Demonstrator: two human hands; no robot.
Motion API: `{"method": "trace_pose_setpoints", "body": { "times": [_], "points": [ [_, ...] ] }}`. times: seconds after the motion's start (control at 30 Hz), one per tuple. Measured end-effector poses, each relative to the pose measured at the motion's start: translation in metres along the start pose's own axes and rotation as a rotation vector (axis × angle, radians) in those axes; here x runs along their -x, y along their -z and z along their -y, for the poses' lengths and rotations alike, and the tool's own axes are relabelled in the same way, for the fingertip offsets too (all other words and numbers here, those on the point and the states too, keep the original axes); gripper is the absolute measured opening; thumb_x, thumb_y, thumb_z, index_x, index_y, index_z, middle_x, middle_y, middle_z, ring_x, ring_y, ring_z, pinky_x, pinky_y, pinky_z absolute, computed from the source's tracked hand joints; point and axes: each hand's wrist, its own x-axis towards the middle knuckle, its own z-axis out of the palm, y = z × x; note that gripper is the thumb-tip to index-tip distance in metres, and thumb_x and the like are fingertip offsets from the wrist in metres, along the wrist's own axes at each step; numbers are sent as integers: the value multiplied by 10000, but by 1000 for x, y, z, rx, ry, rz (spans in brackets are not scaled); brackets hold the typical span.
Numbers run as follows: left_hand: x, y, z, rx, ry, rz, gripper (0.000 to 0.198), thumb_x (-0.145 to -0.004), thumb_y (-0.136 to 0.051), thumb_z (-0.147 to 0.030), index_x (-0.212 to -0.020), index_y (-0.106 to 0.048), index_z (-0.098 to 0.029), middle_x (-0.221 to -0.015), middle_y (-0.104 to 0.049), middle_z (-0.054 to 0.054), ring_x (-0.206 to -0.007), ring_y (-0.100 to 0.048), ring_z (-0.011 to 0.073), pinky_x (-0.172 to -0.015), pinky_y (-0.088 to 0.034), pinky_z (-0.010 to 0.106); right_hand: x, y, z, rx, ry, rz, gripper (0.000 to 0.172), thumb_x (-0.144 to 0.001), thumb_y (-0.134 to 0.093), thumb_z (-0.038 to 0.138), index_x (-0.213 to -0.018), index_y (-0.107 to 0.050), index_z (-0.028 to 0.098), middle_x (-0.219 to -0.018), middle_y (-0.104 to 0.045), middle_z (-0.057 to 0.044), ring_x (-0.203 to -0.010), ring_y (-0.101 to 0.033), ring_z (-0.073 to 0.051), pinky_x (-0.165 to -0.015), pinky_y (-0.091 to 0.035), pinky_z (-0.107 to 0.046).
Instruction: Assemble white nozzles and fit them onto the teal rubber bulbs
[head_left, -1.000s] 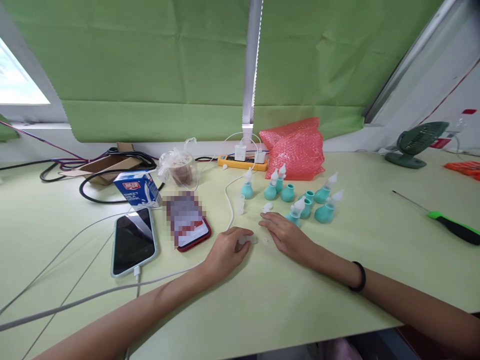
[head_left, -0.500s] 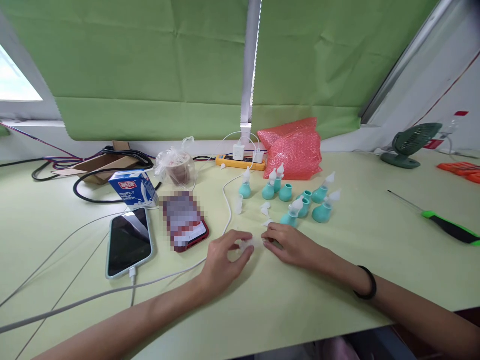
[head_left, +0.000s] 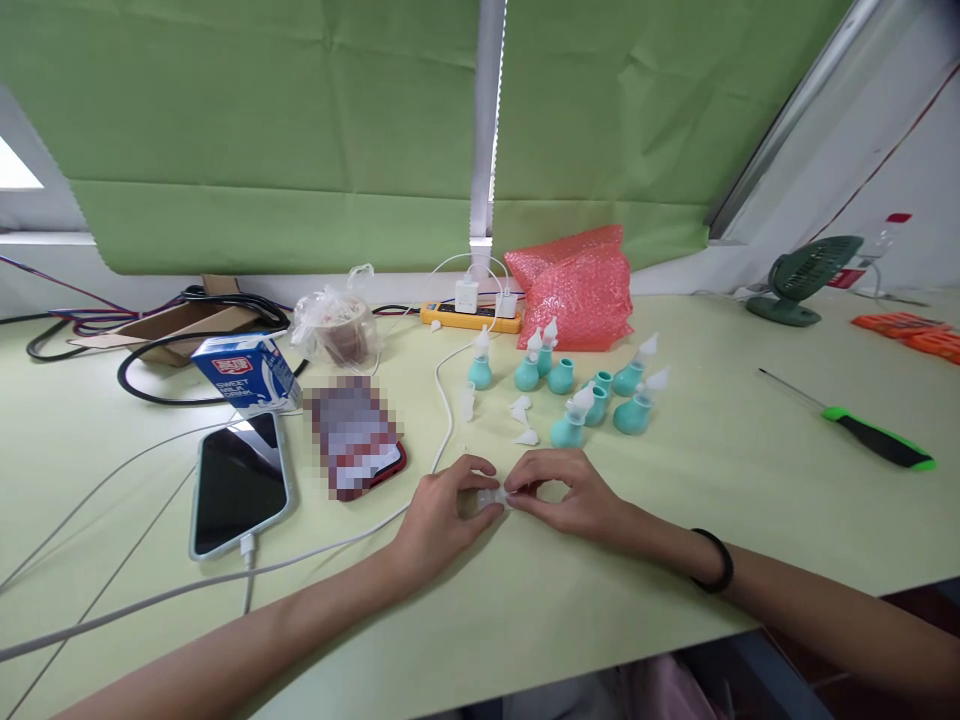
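My left hand (head_left: pixel 442 515) curls thumb and fingers around a small clear plastic piece (head_left: pixel 490 497), held low over the table. Thumb and fingers pinched, my right hand (head_left: pixel 574 490) meets the right end of that piece; whatever lies between its fingertips is mostly hidden. Beyond the hands stand several teal rubber bulbs with pale nozzles, one close behind my right hand (head_left: pixel 568 430). Three teal bulbs, among them the middle one (head_left: pixel 560 377), have open necks. Loose white tips (head_left: pixel 527 437) and a clear tube-like piece (head_left: pixel 467 402) lie left of the bulbs.
Two phones, one dark-screened (head_left: pixel 241 485) and one red-cased (head_left: pixel 401 455), lie left with a white cable (head_left: pixel 322 558). Behind are a milk carton (head_left: pixel 247 372), bagged tape roll (head_left: pixel 345 335), yellow power strip (head_left: pixel 442 315) and pink bubble-wrap bag (head_left: pixel 577 300). A screwdriver (head_left: pixel 877 437) and fan (head_left: pixel 806 275) are right.
My right hand has closed in on my left, so its fingertips now meet the end of the clear plastic piece. The whole view has shifted slightly.
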Motion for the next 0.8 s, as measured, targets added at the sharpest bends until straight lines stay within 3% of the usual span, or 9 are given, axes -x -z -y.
{"method": "trace_pose_setpoints", "body": {
  "times": [0.23, 0.53, 0.8],
  "points": [
    [1, 1, -4, -25, 18, 23, 299, -684, -581, -191, -949, -452, -244, -866, -682, -26, -771, -630, 161, -667, -452, 249, 1, -4, -6, -30, 84, -19, 93, -702, -589, 159, -782, -636, 160, -736, -630, -50, -666, -578, -127, -599, -483, -243],
    [1, 0, -2, 44, 4, 16, 195, -678, -583, -185, -845, -487, -220, -808, -660, -20, -789, -620, 150, -684, -459, 236, 3, -4, -4, 1, 129, -27, 123, -716, -569, 142, -802, -653, 165, -770, -626, -60, -683, -581, -125, -592, -487, -240],
    [1, 2, -5, -5, 10, 33, 48, -696, -562, -187, -729, -529, -199, -749, -650, -13, -676, -610, 136, -618, -454, 213, 2, -6, -10, -38, 165, -65, 127, -722, -570, 135, -811, -643, 189, -723, -646, -37, -662, -570, -128, -596, -483, -262]
  ]
}}
